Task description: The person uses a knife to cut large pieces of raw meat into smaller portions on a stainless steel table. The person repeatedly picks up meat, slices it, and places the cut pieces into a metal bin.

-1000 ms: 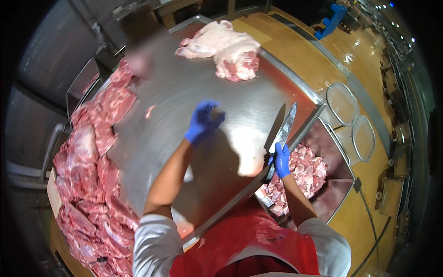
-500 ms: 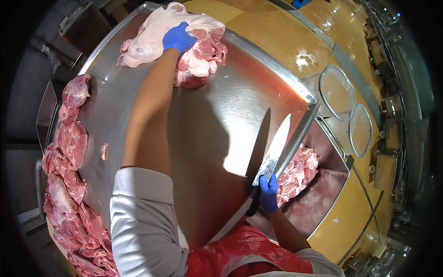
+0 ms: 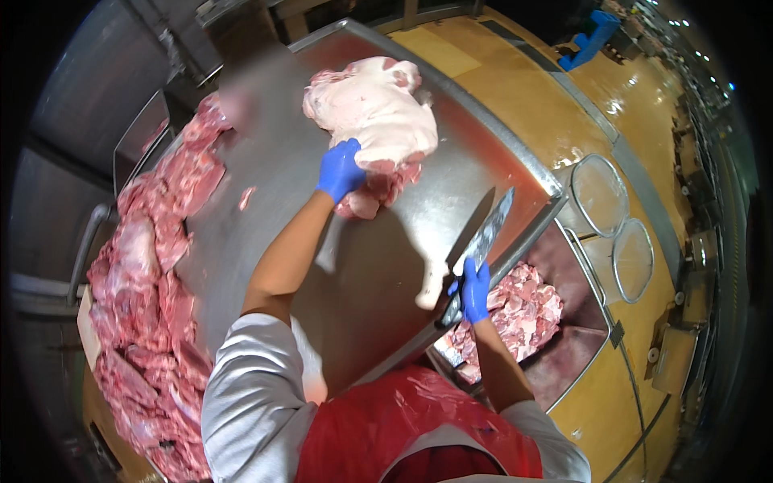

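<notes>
Gloved in blue, my left hand (image 3: 342, 170) is closed on the near edge of a large piece of meat (image 3: 372, 117). Its pale, fatty side faces up, and red lean meat shows along the near edge. The piece lies on the far part of a steel table (image 3: 378, 258). At the table's right edge, my right hand (image 3: 476, 291), also in a blue glove, grips a long knife (image 3: 489, 231) by its dark handle. The blade points up and away, apart from the meat. My left fingertips are partly hidden.
A row of red meat pieces (image 3: 149, 266) lines the table's left side, with a small scrap (image 3: 247, 197) beside it. Below the right edge stands a metal bin (image 3: 576, 338) holding cut meat (image 3: 527, 310). Two round clear containers (image 3: 596, 197) stand beyond it on the yellow floor.
My left hand has drawn the large piece of meat nearer across the table. The knife stays in my right hand near the right edge. The head view has shifted.
</notes>
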`<state>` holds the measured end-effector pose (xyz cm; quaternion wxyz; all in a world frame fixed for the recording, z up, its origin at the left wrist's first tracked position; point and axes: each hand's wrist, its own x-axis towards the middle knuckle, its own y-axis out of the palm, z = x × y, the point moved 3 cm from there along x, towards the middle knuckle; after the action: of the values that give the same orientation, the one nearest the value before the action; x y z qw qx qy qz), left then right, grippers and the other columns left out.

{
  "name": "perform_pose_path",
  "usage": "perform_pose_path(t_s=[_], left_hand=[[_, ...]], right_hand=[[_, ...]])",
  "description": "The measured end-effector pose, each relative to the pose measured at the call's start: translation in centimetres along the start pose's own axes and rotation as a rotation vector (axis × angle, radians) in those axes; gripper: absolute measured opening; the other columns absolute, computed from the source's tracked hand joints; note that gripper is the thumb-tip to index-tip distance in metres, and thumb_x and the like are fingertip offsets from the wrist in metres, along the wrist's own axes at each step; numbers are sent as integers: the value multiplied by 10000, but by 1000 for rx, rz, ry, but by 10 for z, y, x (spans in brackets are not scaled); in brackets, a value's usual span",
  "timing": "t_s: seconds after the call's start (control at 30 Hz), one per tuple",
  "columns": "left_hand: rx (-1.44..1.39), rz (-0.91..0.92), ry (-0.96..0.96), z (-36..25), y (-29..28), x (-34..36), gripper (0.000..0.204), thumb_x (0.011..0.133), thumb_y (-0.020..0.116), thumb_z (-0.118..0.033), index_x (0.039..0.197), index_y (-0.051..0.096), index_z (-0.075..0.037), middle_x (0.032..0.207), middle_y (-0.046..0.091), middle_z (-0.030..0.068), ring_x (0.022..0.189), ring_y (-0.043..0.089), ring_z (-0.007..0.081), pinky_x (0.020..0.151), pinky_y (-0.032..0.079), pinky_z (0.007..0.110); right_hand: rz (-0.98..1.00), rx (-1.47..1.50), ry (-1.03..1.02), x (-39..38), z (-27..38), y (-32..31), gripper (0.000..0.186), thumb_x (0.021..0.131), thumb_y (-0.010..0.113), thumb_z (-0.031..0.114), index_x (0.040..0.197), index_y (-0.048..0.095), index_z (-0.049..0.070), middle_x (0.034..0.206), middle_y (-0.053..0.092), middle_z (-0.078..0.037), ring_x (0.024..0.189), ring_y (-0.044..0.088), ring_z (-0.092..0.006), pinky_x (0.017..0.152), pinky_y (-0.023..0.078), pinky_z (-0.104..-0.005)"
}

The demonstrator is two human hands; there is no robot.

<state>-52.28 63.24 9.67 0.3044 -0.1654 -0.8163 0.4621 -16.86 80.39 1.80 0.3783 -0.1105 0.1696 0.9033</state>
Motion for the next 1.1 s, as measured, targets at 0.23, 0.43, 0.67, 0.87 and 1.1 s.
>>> perform_pose_path(t_s=[0.23, 0.43, 0.67, 0.87, 1.1], left_hand=[[-96, -52, 76, -41, -72, -242, 378, 609, 694, -148, 973, 624, -70, 920, 629, 180, 899, 610, 402, 783, 493, 497], [-203, -217, -107, -82, -101, -417, 498, 562, 759, -241, 1018, 640, -82, 981, 592, 133, 926, 578, 347, 844, 445, 448], [-1733, -71, -850, 0, -130, -509, 645, 866, 636, -217, 1429, 419, 11, 1373, 511, 154, 1304, 463, 258, 1123, 357, 383], [-1728, 390, -1093, 37, -106, -435, 456, 980, 540, -227, 1358, 540, 28, 1282, 631, 145, 1193, 582, 220, 1062, 438, 346], [-1066, 348, -756, 6, -166, -353, 520, 811, 770, -130, 1267, 607, 59, 1183, 683, 133, 1050, 648, 204, 946, 514, 339]], right_hand=[[101, -220, -169, 7, 12, 85, 261, 1021, 574, 260, 1057, 486, 16, 739, 531, -60, 513, 516, -127, 458, 441, -293], [160, -339, -117, -89, -20, 77, 171, 1048, 527, 206, 1082, 489, 43, 647, 506, 2, 480, 482, -79, 435, 423, -262], [215, -471, -113, -105, -16, 76, 209, 1029, 572, 264, 1013, 538, 58, 739, 566, -22, 427, 449, -77, 387, 386, -255], [99, -901, -654, -77, -44, 93, 492, 1007, 553, 368, 1078, 506, -117, 1021, 617, -331, 984, 611, -437, 862, 457, -499], [212, -239, -131, -111, -89, 139, 553, 1036, 507, 359, 1293, 457, -128, 1209, 586, -303, 1049, 579, -356, 948, 449, -456]])
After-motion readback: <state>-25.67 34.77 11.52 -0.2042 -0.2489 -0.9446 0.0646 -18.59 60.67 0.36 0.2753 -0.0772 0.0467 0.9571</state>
